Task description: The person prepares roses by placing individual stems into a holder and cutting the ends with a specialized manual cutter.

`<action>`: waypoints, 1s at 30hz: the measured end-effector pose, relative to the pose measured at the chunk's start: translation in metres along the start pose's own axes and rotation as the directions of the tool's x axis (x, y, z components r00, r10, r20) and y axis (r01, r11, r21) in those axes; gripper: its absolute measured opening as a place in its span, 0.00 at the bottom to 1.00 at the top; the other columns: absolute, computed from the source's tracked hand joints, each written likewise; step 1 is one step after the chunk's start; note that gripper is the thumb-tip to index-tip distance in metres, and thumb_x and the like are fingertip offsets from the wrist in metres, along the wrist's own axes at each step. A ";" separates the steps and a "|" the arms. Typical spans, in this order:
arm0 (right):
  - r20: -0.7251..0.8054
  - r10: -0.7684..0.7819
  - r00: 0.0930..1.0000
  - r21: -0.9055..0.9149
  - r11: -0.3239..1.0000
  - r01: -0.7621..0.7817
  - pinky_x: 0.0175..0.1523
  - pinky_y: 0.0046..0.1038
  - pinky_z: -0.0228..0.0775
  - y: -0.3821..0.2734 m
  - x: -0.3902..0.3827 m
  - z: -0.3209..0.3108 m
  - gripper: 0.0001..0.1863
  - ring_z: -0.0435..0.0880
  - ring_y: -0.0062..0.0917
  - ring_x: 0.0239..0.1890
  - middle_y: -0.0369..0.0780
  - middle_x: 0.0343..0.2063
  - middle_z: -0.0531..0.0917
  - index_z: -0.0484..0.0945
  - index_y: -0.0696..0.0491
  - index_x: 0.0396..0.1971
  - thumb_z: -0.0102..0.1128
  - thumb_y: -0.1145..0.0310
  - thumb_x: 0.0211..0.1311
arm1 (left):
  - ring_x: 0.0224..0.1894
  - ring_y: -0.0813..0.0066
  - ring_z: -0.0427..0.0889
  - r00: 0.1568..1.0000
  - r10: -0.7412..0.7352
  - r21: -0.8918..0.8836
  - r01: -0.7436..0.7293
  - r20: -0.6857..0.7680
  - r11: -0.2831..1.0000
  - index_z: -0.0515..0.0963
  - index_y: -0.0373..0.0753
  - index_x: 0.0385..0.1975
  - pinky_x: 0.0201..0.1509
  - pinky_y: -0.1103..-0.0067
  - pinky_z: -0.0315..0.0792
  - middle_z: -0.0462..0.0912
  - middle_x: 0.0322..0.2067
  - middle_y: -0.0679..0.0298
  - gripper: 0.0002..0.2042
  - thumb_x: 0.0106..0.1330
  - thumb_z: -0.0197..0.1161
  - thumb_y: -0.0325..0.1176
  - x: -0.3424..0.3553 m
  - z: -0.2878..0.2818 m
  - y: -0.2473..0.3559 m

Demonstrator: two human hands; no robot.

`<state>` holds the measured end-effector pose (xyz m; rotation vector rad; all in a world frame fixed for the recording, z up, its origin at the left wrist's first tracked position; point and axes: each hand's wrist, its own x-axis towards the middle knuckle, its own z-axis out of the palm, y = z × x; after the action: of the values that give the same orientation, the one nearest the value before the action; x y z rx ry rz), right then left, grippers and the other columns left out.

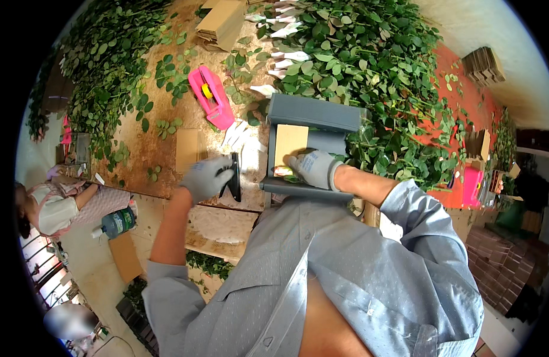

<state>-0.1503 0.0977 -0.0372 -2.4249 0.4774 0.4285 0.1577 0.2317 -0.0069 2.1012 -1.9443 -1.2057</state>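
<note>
My left hand (206, 178), in a grey glove, has its fingers closed round a black hand tool (233, 179) that looks like a stapler, on the worktable. My right hand (315, 169), also gloved, reaches into a dark grey trough-shaped holder (315, 113). Its fingers press on the lower edge of a tan cardboard sheet (291, 143) in the holder. Pale flower heads (283, 171) show just below that edge, beside the fingertips. The palm side of the right hand is hidden. A second cardboard piece (190, 150) lies just beyond my left hand.
A pink tape dispenser (210, 98) and white paper strips (241, 137) lie beyond my left hand. Leafy stems (370, 59) with white-wrapped heads are heaped behind the holder. Stacked cardboard (220, 27) is at the far edge. Another person (57, 205) is at the left.
</note>
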 end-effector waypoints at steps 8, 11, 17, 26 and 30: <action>0.069 0.026 0.997 -0.104 0.994 -0.018 0.47 0.46 0.77 -0.002 0.001 -0.005 0.18 0.87 0.49 0.43 0.52 0.41 0.87 0.75 0.56 0.57 0.46 0.69 0.72 | 0.41 0.67 0.84 0.991 -0.032 -0.605 -0.054 -0.130 0.795 0.80 0.31 0.55 0.50 0.73 0.76 0.87 0.37 0.52 0.17 0.73 0.55 0.35 0.048 0.076 0.046; 0.061 0.036 0.998 -0.117 0.993 -0.029 0.46 0.46 0.77 -0.003 -0.001 -0.007 0.17 0.88 0.48 0.42 0.51 0.40 0.87 0.75 0.55 0.57 0.46 0.69 0.72 | 0.39 0.70 0.84 0.985 -0.053 -0.580 -0.052 -0.162 0.813 0.80 0.30 0.54 0.49 0.74 0.76 0.86 0.38 0.54 0.17 0.74 0.55 0.34 0.049 0.080 0.047; 0.051 0.027 0.998 -0.132 0.991 -0.020 0.44 0.46 0.78 -0.011 -0.006 -0.019 0.18 0.88 0.47 0.41 0.49 0.39 0.87 0.76 0.53 0.57 0.47 0.69 0.71 | 0.50 0.69 0.85 0.998 -0.057 -0.751 0.061 0.031 0.658 0.74 0.29 0.60 0.55 0.77 0.78 0.83 0.51 0.55 0.17 0.78 0.50 0.31 0.052 0.080 0.057; 0.015 -0.025 1.000 -0.146 0.989 0.027 0.42 0.44 0.79 -0.004 -0.005 -0.011 0.20 0.88 0.46 0.40 0.50 0.38 0.87 0.74 0.53 0.60 0.46 0.69 0.71 | 0.50 0.65 0.87 0.999 -0.023 -0.849 0.042 0.035 0.527 0.70 0.28 0.63 0.57 0.76 0.77 0.83 0.52 0.50 0.20 0.78 0.50 0.34 0.049 0.086 0.052; 0.030 -0.056 0.998 -0.156 0.986 0.060 0.42 0.44 0.79 0.001 0.000 -0.004 0.20 0.88 0.45 0.39 0.48 0.38 0.87 0.75 0.53 0.59 0.48 0.70 0.70 | 0.54 0.68 0.83 0.994 0.058 -0.869 0.054 0.094 0.491 0.68 0.28 0.66 0.62 0.75 0.74 0.81 0.55 0.55 0.22 0.79 0.50 0.36 0.049 0.081 0.045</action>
<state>-0.1497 0.0939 -0.0347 -2.5743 0.3730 0.4867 0.0720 0.2176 -0.0650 1.4480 -0.9068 -1.8053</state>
